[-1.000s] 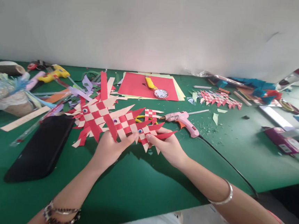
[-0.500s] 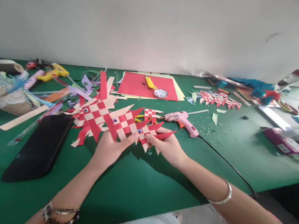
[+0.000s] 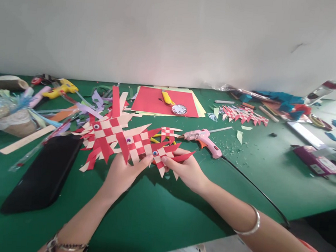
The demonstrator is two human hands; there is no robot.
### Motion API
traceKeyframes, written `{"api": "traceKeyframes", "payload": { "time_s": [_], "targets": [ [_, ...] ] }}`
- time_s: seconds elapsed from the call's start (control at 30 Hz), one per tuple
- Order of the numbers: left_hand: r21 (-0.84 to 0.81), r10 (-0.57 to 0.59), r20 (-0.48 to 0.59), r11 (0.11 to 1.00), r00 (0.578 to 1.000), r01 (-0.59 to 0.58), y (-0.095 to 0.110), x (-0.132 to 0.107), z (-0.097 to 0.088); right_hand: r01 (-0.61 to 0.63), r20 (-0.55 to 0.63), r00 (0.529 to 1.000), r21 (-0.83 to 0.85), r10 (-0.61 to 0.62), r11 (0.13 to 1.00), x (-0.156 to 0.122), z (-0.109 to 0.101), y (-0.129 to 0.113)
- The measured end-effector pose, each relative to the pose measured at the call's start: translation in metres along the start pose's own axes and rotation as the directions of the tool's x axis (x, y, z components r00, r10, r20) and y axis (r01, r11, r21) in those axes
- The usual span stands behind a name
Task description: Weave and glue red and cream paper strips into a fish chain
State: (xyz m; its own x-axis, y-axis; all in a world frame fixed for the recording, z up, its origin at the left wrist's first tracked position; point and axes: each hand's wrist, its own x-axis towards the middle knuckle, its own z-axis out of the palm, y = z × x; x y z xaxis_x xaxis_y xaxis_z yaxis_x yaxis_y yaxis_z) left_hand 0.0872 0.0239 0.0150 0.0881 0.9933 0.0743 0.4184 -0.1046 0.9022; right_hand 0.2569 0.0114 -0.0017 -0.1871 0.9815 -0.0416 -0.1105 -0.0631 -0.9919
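My left hand and my right hand are both closed on woven red-and-cream paper fish held just above the green table. The left pinches the lower edge of a larger fish with a googly eye. The right grips a smaller fish with a blue eye, overlapping the larger one. A third, bigger woven fish lies flat on the table behind my left hand. A tiny woven piece sits behind the held fish, over yellow-handled scissors.
A pink glue gun with a black cord lies right of my hands. A black case lies at left. Red paper sheets sit at the back centre, more woven fish at back right, paper strips and a yellow glue gun at back left.
The view has tilted slightly, so everything sits a little lower in the picture. Both hands keep their grip on the fish with almost no movement.
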Motion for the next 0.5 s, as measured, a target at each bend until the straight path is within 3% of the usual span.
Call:
{"api": "traceKeyframes", "payload": {
  "time_s": [0.5],
  "targets": [
    [-0.287, -0.115, 0.07, 0.949, 0.991, 0.131, -0.0061, -0.0029, 0.009, -0.075, -0.069, 0.993, 0.209, 0.091, 0.975, -0.0009, 0.0053, 0.003]
  ]
}}
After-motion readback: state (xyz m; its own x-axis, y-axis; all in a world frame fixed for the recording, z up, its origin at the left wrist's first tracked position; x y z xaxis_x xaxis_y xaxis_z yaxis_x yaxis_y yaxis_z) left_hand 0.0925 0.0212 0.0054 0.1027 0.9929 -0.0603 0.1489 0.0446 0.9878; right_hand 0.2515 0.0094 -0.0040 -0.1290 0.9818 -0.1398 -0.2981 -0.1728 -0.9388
